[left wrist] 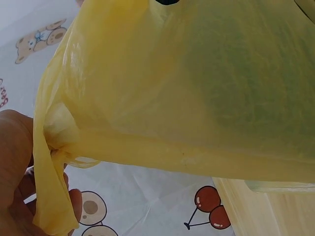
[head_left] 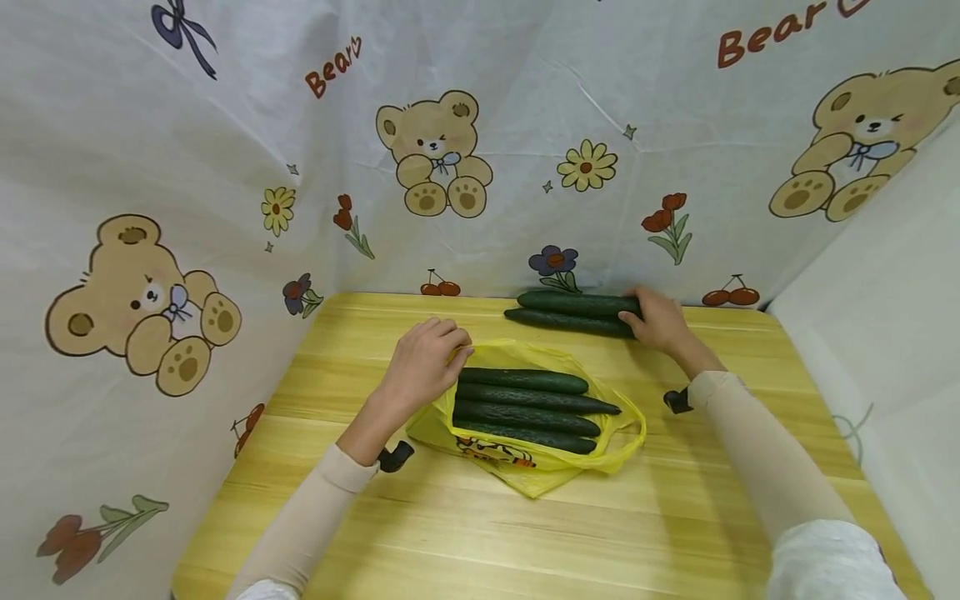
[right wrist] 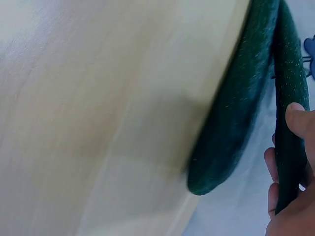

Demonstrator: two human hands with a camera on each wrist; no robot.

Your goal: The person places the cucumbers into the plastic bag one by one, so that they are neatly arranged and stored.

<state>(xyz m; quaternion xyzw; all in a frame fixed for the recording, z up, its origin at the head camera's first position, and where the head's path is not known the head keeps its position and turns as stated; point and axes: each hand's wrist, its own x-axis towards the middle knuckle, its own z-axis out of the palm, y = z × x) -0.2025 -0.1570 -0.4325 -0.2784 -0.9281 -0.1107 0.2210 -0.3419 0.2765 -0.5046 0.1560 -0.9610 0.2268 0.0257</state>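
At the back of the table my right hand [head_left: 663,321] grips the right end of a dark green cucumber [head_left: 573,302]. In the right wrist view, thumb and fingers curl round this cucumber [right wrist: 290,73], and a second cucumber [right wrist: 231,108] lies alongside. My left hand [head_left: 423,362] holds the rim of a yellow plastic bag [head_left: 566,460] at its left side. The left wrist view shows the bag [left wrist: 123,108] gathered between the left hand's fingers [left wrist: 12,162]. Several cucumbers [head_left: 525,397] lie side by side inside the bag, their right ends showing at its mouth.
The wooden table [head_left: 360,517] is bounded at the back and left by a white cloth [head_left: 517,75] printed with bears and flowers. A plain white wall [head_left: 885,333] stands on the right. Behind the two cucumbers, the cloth rises very close to them.
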